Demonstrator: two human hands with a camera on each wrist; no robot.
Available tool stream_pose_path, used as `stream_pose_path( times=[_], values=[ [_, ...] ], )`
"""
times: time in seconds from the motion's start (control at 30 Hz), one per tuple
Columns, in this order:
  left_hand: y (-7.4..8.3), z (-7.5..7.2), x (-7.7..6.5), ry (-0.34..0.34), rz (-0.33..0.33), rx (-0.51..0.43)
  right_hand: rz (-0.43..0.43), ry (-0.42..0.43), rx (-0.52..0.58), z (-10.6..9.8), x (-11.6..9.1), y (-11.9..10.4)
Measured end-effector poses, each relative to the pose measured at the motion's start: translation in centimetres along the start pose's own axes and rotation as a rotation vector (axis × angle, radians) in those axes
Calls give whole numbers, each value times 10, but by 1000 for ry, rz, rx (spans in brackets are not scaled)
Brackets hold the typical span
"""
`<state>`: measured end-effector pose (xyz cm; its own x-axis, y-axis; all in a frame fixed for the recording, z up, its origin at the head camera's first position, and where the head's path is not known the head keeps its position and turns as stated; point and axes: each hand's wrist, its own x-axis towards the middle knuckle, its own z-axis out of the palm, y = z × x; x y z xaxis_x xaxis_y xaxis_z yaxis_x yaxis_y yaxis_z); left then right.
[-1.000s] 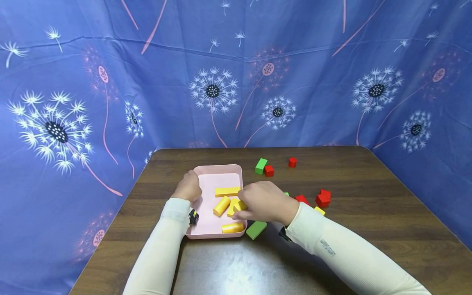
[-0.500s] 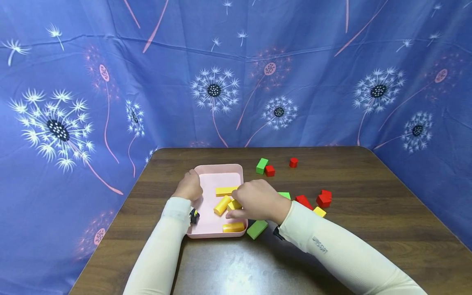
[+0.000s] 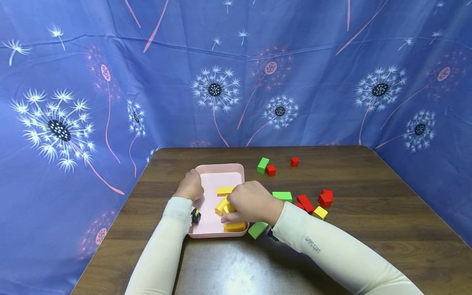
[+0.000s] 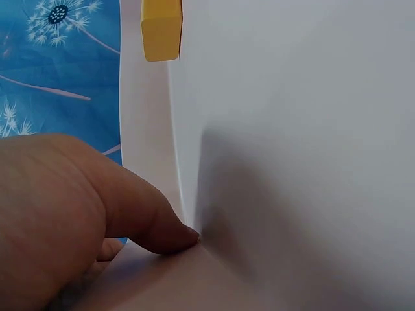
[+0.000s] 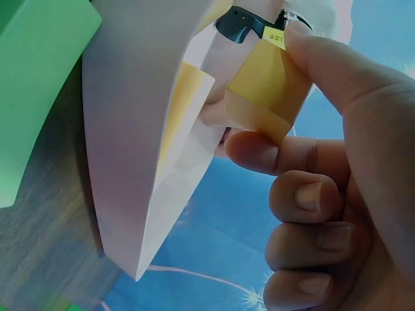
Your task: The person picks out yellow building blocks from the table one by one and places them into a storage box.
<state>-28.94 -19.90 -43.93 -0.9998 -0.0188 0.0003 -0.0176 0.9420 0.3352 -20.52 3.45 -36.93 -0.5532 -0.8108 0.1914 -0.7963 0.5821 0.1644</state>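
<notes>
My left hand [image 3: 190, 186] grips the left wall of a pink tray [image 3: 204, 223], with the thumb on the inner side in the left wrist view. Above the tray's right part, my right hand [image 3: 252, 201] pinches a yellow block [image 5: 269, 87] between thumb and forefinger, the other fingers curled in. Inside the tray lie a long yellow block [image 3: 225, 191], a yellow cylinder [image 3: 221, 204] partly hidden by the held block, and another yellow piece [image 3: 235, 227] near the front wall. One yellow block [image 4: 161, 32] also shows at the top of the left wrist view.
Against the tray's right side lies a green block [image 3: 257, 230]. Further right are a green block [image 3: 282, 196], several red blocks [image 3: 305, 203] and a yellow cube [image 3: 320, 212]. Behind them stand a green block [image 3: 263, 165], a red cube [image 3: 271, 170] and a red cylinder [image 3: 294, 162].
My right hand has moved left, carrying the yellow block further over the tray. More of the green, red and yellow blocks behind its wrist now show. The left hand stays on the tray wall.
</notes>
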Motion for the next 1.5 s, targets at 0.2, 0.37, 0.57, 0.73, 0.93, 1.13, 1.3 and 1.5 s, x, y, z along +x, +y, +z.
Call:
stream_pose_path(
  times=[0.2,0.37,0.57,0.73,0.93,1.13,1.3,1.5],
  values=[
    [0,2,1,7,4,-4,-5,-7,-11,5,4,0],
    [0,3,2,11,16,6,-13,-55,3,8,7,0],
    [2,3,2,1,3,11,-32,-57,-2,11,11,-4],
    [2,1,-1,4,27,-6,-31,-60,-34,13,14,-8],
    [-8,-5,-9,1,-6,-9,-46,-60,-31,18,24,-21],
    [-7,-8,-10,4,34,-4,-3,-87,-47,24,26,-25],
    [-2,-6,-8,5,33,2,-1,-84,-47,28,26,-23],
    [-1,-3,-4,19,43,-2,8,-91,-58,30,26,-22]
  ],
)
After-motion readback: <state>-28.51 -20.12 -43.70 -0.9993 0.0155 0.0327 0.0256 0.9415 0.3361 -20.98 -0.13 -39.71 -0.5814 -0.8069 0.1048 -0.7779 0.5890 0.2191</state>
